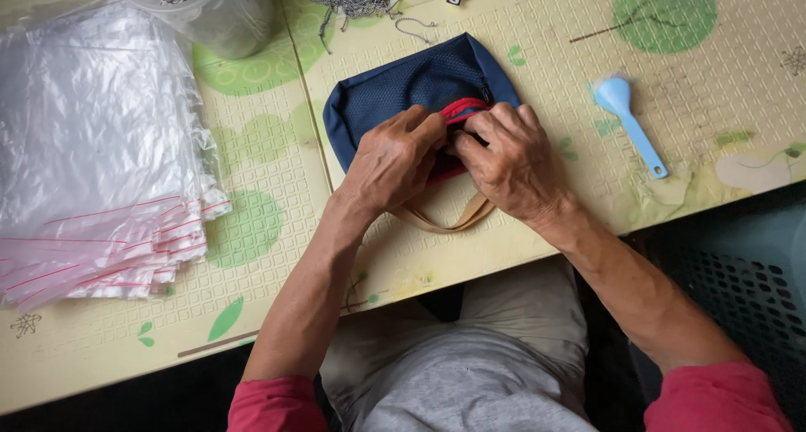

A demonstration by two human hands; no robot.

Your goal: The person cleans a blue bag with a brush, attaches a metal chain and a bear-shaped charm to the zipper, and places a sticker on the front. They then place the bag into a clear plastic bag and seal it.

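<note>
Head view: a navy mesh fabric pouch with red trim [420,83] is being held on the mat (tan strap toward the person).
Grip: left hand [390,159] and right hand [514,159] are both being pinched on the red trim, side by side.

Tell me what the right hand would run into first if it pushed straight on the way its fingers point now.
The right hand points up and to the left, fingers on the red zip edge of the navy pouch. Straight on it would most likely meet the left hand, whose fingertips already sit against it, then the pouch's mesh.
</note>
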